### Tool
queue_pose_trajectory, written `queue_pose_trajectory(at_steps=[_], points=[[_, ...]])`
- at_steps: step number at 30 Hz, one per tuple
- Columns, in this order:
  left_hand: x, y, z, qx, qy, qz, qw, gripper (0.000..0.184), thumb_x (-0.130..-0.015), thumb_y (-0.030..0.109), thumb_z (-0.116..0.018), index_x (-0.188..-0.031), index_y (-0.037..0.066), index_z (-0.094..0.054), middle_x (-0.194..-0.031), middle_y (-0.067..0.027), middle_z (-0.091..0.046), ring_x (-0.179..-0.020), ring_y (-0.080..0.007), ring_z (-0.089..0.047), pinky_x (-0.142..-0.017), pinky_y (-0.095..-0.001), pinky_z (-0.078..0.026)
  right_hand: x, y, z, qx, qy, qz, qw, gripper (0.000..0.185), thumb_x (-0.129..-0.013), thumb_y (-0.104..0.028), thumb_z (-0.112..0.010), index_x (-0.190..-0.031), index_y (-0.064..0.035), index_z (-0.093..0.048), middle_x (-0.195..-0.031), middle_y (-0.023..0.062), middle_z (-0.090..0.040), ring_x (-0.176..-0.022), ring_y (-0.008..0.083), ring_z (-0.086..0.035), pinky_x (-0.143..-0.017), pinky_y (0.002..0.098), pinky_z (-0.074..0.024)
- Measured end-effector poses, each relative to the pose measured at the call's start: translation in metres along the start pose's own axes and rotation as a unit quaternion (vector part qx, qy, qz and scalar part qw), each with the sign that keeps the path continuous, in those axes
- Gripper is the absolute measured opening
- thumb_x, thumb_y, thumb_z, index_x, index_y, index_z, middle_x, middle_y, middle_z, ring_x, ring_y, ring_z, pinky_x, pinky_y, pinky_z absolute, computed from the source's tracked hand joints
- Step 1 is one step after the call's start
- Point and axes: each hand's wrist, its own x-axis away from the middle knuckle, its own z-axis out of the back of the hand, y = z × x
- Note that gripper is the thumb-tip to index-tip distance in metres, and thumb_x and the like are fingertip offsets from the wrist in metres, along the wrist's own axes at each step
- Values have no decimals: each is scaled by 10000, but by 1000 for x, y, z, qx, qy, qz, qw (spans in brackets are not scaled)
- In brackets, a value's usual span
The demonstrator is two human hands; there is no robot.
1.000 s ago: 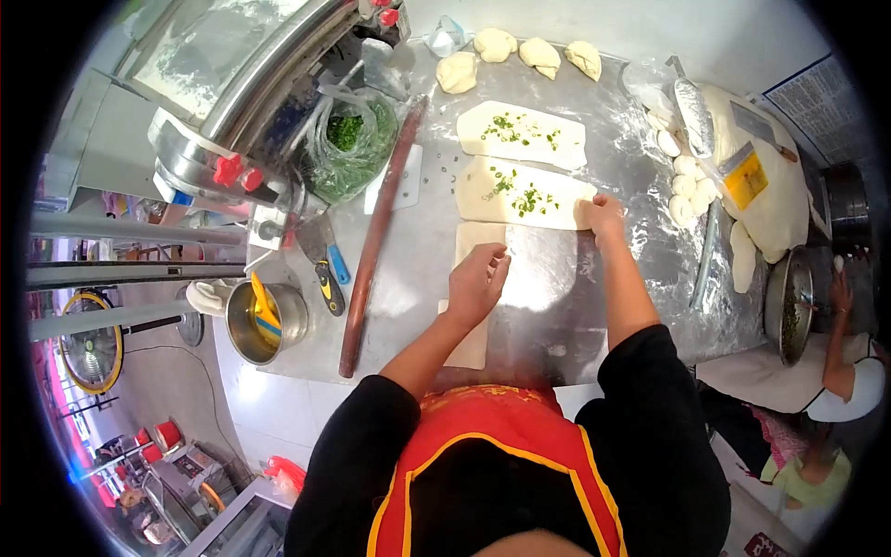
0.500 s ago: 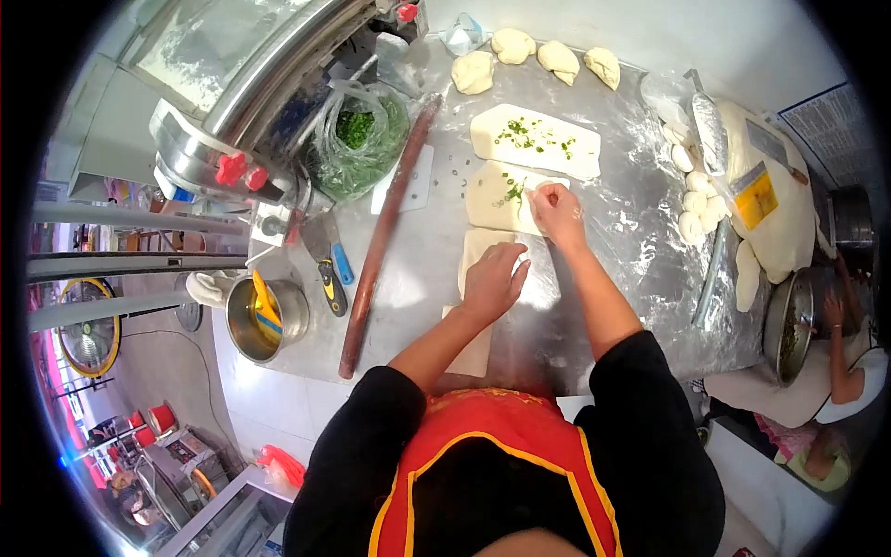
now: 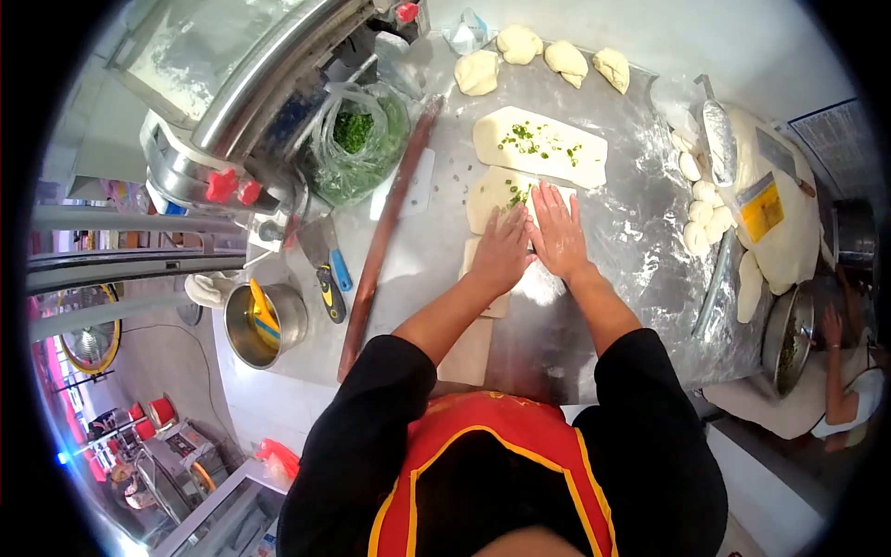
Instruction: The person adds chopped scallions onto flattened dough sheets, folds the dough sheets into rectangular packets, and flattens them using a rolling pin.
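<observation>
Two hands observed, both with palms down and fingers extended, neither gripping anything. The left hand (image 3: 502,243) and right hand (image 3: 558,234) lie side by side, pressed flat on one dough strip (image 3: 487,197); chopped greens show on it just beyond the left fingertips, and the rest is largely hidden beneath the hands.

Beyond both hands, one further strip (image 3: 587,165) lies flat on the worktop (image 3: 640,269), also bearing greens. Two plain dough pieces lie on the near side of the left hand: one (image 3: 498,306) partly under the wrist, another (image 3: 467,360) nearer the body.

Four dough lumps (image 3: 566,62) stand in a row well beyond the hands. One rolling pin (image 3: 388,232) lies to the left of the left hand. Farther left are one bag of greens (image 3: 357,148), two handled tools (image 3: 340,267) and one metal pot (image 3: 266,336) holding an orange-handled item.

Well to the right of the right hand: one large dough mass (image 3: 784,223), with several small dough balls (image 3: 701,212) just beside it; overlap prevents an exact count.
</observation>
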Motion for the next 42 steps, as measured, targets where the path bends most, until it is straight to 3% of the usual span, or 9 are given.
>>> queue_pose_trajectory(at_steps=[4,7,10,16,21,26,32,36,42], points=[[1,4,7,58,33,10,998,629,-862,314,-620,-1337,-38,-405,-1435,-199,-374,-1386,-298,-275,-1137,-493,-180,-3,1,6,-19,-32,-17,999,608,-960,-331,-446,-1453,-26,-261,-1510,198,-246,-1393,347,-236,-1135,503,-134],[0,13,7,160,46,40,985,601,-877,256,-602,-1343,-56,-388,-1427,-239,-362,-1370,-331,-292,-1130,-452,-219,2,8,1,-86,186,-99,974,560,-856,-271,-637,-1306,-1,-442,-1339,224,-475,-1208,312,-492,-1018,446,-367],[-5,23,-3,295,61,63,952,564,-890,191,-569,-1345,-78,-372,-1410,-273,-361,-1340,-371,-323,-1108,-419,-271,3,20,11,-278,135,-372,875,444,-781,-209,-711,-1121,27,-549,-1017,204,-630,-849,267,-632,-734,384,-504],[-21,26,-6,385,86,138,908,513,-910,194,-488,-1328,-88,-394,-1331,-261,-461,-1247,-376,-440,-1058,-419,-341,-27,12,50,-391,-88,-466,788,219,-789,-181,-722,-878,-17,-606,-658,42,-576,-519,134,-541,-439,299,-431],[-23,5,19,612,72,220,756,457,-940,307,-452,-1255,-20,-505,-1127,-237,-604,-1066,-347,-578,-936,-398,-427,-36,-18,41,-573,23,-370,731,140,-815,-127,-678,-871,-22,-602,-765,66,-616,-576,112,-555,-487,248,-437],[-7,-28,59,521,105,312,788,389,-916,319,-488,-1140,16,-582,-1028,-188,-636,-940,-336,-608,-828,-416,-461,-40,-56,30,-591,58,-263,760,195,-896,-121,-574,-1041,9,-591,-853,76,-637,-743,133,-629,-616,252,-489],[-2,-61,-2,380,215,316,842,310,-825,187,-634,-1082,20,-593,-909,-143,-648,-794,-273,-628,-757,-355,-491,-48,-49,15,-193,89,-16,977,385,-884,-115,-548,-1252,-11,-512,-1253,190,-531,-1176,312,-508,-993,405,-392],[1,-59,3,375,215,340,835,210,-801,136,-664,-957,29,-576,-844,-110,-627,-752,-237,-607,-719,-338,-484,-58,-61,17,-115,15,75,990,530,-930,-239,-515,-1398,-26,-386,-1449,186,-363,-1372,346,-294,-1118,491,-201],[-1,-61,4,382,200,336,837,209,-787,151,-687,-913,39,-564,-815,-103,-613,-720,-240,-588,-673,-343,-470,-52,-55,-7,-6,4,69,998,627,-925,-362,-490,-1428,-30,-317,-1478,165,-321,-1375,303,-293,-1114,536,-178]])
